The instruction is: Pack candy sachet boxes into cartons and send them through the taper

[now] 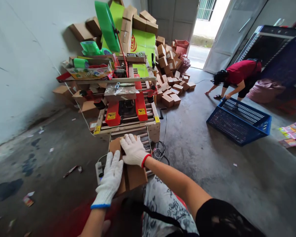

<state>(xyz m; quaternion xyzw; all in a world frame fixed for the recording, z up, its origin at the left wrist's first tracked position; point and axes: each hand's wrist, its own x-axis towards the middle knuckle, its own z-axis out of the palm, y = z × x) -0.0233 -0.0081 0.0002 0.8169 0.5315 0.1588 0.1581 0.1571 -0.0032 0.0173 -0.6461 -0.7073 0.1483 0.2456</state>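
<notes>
A brown cardboard box (pixel 135 177) sits on the short roller conveyor (pixel 145 133) right in front of me. My left hand (pixel 111 177), in a white knitted glove with a blue cuff, lies on the box's left side, fingers stretched out. Across the top flaps rests my right hand (pixel 133 149), gloved in white with a red cuff, its fingers extended and pressing flat. A dark gap shows between the flaps near my hands. Just beyond the box stands a carton taping machine (pixel 128 95) with red side guides and a large roll of green tape (pixel 106 26) above it.
A heap of small cartons (pixel 171 85) lies behind the machine. To the right a bent-over person (pixel 241 77) grips a tilted blue crate (pixel 239 121). A white power strip (pixel 99 172) is beside the conveyor, and cables (pixel 162 153) run over the floor on its right.
</notes>
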